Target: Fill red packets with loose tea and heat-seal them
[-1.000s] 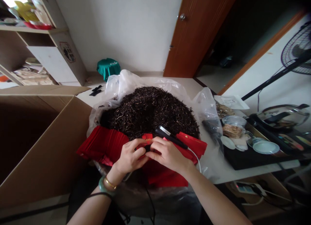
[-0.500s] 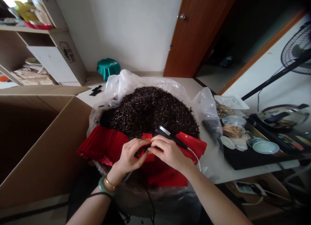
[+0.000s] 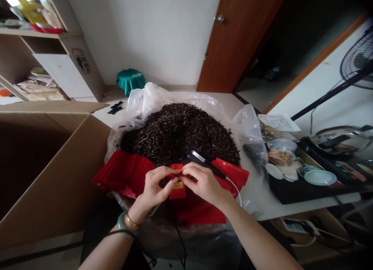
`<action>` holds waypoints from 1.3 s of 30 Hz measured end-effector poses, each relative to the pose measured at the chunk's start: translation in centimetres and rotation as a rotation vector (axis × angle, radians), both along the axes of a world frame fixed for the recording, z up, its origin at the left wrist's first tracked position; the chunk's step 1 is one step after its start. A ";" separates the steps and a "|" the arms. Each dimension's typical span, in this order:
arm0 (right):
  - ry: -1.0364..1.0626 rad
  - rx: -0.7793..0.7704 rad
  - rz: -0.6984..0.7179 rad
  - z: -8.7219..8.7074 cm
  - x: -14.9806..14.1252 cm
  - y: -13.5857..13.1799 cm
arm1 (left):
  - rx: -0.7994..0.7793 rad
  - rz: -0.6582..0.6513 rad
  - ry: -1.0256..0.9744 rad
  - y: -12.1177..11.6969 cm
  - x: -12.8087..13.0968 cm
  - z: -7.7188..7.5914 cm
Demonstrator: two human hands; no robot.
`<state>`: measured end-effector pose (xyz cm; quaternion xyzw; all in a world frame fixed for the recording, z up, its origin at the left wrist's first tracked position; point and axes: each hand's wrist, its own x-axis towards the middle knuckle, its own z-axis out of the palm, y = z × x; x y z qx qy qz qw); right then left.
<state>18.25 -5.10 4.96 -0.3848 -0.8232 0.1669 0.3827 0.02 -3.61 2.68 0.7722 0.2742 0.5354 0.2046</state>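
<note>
Left hand and right hand meet tip to tip, each with thumb and fingers pinched on a small red packet. Governing relation: the packet lies between the two hands, to the right of the left hand and to the left of the right, with neither hand clearly nearer. Its long axis appears to run away from the body, across the line joining the hands; the lower part, bearing a yellow patch, hangs on the body side of the fingertips. Red also shows just beyond the fingers, though whether it belongs to the same packet cannot be told.

Materials and shapes: dark leaf heap, composed of thin, twisted, dry-looking strands, rising as a rounded mound with a hollow near its middle; crumpled, translucent plastic sheeting around it. Red packet row, flat and thin, fanned edge-on beside the left hand; loose red packets lying below the right. Black device, slender and smooth, with a pale bar at its far end and a white cable. Cardboard box, brown and open, at left; white desk at right.
</note>
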 end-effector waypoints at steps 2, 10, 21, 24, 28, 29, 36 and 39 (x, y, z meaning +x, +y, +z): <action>-0.001 0.001 0.000 0.0 0.0 0.0 | 0.003 0.004 0.009 -0.1 0.0 0.1; 0.005 0.009 -0.022 -0.4 -0.3 -0.2 | 0.041 0.014 -0.012 0.1 -0.1 0.0; -0.022 -0.028 -0.050 -0.9 -0.6 -0.3 | 0.060 0.049 -0.003 0.1 -0.2 -0.1; -0.003 -0.032 -0.029 -1.1 -0.8 -0.3 | 0.086 0.071 0.004 0.1 -0.1 -0.2; -0.008 -0.035 -0.038 -1.4 -1.2 -0.4 | 0.100 0.080 0.013 0.2 0.0 -0.3; -0.006 -0.028 -0.043 -1.5 -1.3 -0.4 | 0.099 0.080 0.013 0.2 0.0 -0.3; 0.011 0.001 -0.066 -1.7 -1.6 -0.5 | 0.083 0.079 0.006 0.2 -0.1 -0.5; 0.020 0.021 -0.076 -2.1 -1.6 -0.5 | 0.080 0.089 0.008 0.2 -0.1 -0.4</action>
